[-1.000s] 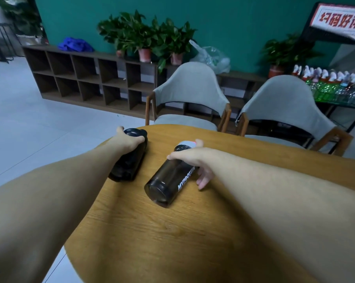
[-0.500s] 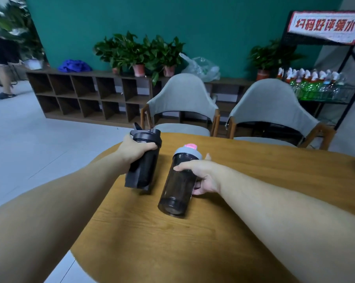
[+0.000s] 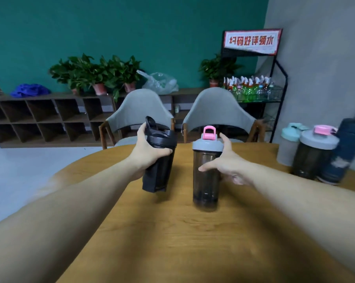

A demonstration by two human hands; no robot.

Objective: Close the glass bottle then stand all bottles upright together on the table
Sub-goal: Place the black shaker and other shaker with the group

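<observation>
Black bottle [image 3: 159,160] hanging tilted just above the wooden desk [image 3: 172,242], squeezed in the left hand [image 3: 146,154]. Smoky grey-lidded bottle [image 3: 206,172] standing tall beside it, right hand [image 3: 227,164] curling loosely around. Needing tipping straight, then going down, joining three standing bottles [image 3: 313,154] far right.

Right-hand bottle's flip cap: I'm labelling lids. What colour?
Pink flip cap on a grey lid; head view.

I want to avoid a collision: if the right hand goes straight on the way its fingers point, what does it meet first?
Probably the smoky bottle: the right hand points left, around it.
</observation>
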